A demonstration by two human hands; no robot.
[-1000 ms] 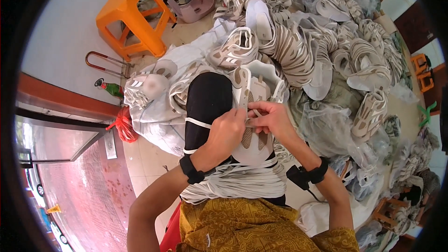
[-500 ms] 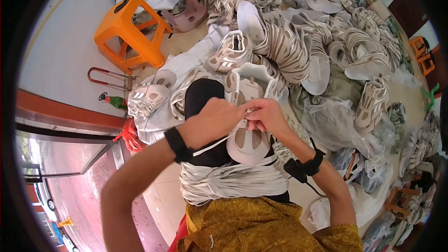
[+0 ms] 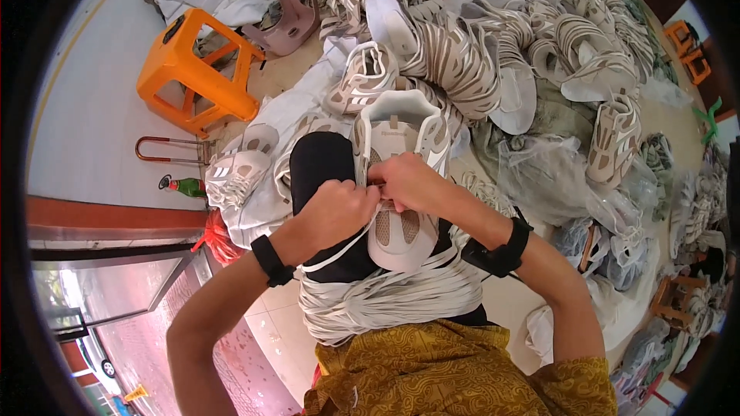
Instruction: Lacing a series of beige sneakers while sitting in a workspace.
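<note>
A beige and white sneaker (image 3: 405, 243) lies on my lap, its toe toward me and its opening away. My left hand (image 3: 339, 208) is closed in a pinch at the sneaker's left eyelet edge. From it a white shoelace (image 3: 339, 253) trails down over my black-clad leg. My right hand (image 3: 408, 182) meets it there, fingers bent and pinched on the lace beside the tongue. The fingertips partly hide the lace between them. A thick bundle of white shoelaces (image 3: 385, 304) lies across my lap just below the toe.
Heaped stacks of sneaker uppers (image 3: 462, 69) fill the floor ahead and right, with clear plastic bags (image 3: 555, 173). Finished-looking sneakers (image 3: 243, 162) rest on white cloth at left. An orange stool (image 3: 193, 69), a green bottle (image 3: 185, 185) and a red bag (image 3: 216, 237) stand left.
Both hands have shifted left across the sneaker, from over its middle to its left eyelet edge. My right hand has turned, its fingers now pointing left and down. The view has moved slightly.
</note>
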